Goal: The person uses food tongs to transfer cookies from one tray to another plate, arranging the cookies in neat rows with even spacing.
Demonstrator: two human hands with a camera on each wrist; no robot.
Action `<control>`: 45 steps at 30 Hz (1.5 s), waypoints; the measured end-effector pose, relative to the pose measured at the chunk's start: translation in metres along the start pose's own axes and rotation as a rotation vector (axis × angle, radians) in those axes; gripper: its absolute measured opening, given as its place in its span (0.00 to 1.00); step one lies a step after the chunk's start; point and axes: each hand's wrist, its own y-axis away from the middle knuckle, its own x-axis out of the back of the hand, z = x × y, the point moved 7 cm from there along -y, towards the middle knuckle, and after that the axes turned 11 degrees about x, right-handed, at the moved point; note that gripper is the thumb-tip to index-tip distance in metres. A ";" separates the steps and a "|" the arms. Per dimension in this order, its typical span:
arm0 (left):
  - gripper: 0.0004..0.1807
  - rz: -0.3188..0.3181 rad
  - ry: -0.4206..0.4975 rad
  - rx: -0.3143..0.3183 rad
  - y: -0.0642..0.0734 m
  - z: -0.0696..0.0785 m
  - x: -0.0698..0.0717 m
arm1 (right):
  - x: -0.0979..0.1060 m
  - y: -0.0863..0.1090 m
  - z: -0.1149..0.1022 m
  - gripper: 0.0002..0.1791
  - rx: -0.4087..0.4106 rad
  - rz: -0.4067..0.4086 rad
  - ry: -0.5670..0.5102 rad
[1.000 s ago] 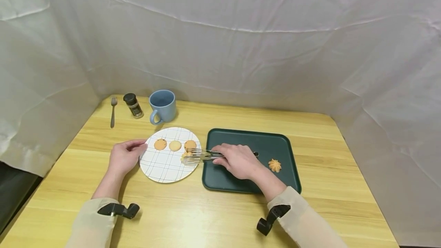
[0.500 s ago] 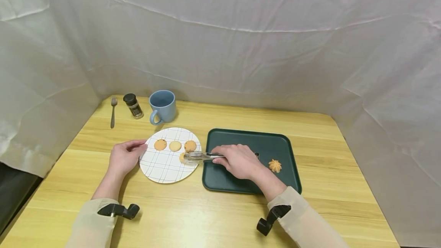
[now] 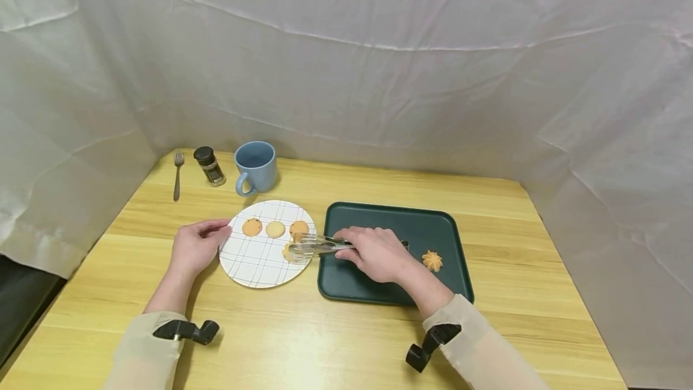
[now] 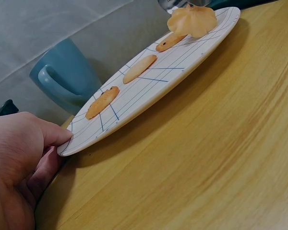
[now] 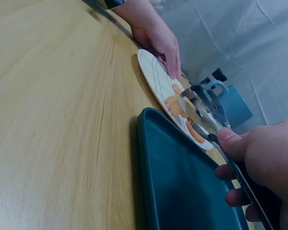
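Note:
My left hand (image 3: pixel 197 248) pinches the left rim of a round white plate (image 3: pixel 254 266) with a blue line grid, thumb on top in the left wrist view. Three round cookies lie in a row on it: a speckled one (image 3: pixel 251 227), a plain pale one (image 3: pixel 275 229) and another speckled one (image 3: pixel 299 229). Below the third is a ridged, flower-shaped cookie (image 4: pixel 192 21). My right hand (image 3: pixel 373 253) grips metal tongs (image 5: pixel 209 112) above the dark green tray (image 3: pixel 373 212). The tongs' ends stand apart, over the plate's right side beside the flower-shaped cookie and partly covering it.
Another flower-shaped cookie (image 3: pixel 432 260) lies on the tray's right part. Behind the plate stands a blue mug (image 3: pixel 257 167), with a black-capped spice jar (image 3: pixel 210 167) and a fork (image 3: pixel 178 176) to its left. Light cloth (image 3: pixel 346 77) hangs around the wooden table (image 3: pixel 292 336).
The tongs' ends came together half a second ago and are spread apart again now. The flower-shaped cookie by them has shifted slightly. The left hand keeps its place on the plate.

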 end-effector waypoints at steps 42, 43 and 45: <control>0.22 0.002 -0.007 0.022 0.002 0.001 0.001 | 0.052 0.095 0.045 0.29 -0.105 0.131 0.042; 0.22 0.003 -0.008 0.022 0.002 0.001 0.001 | 0.053 0.098 0.046 0.29 -0.112 0.134 0.039; 0.22 0.005 -0.009 0.021 0.002 0.002 0.001 | 0.055 0.106 0.050 0.29 -0.123 0.136 0.035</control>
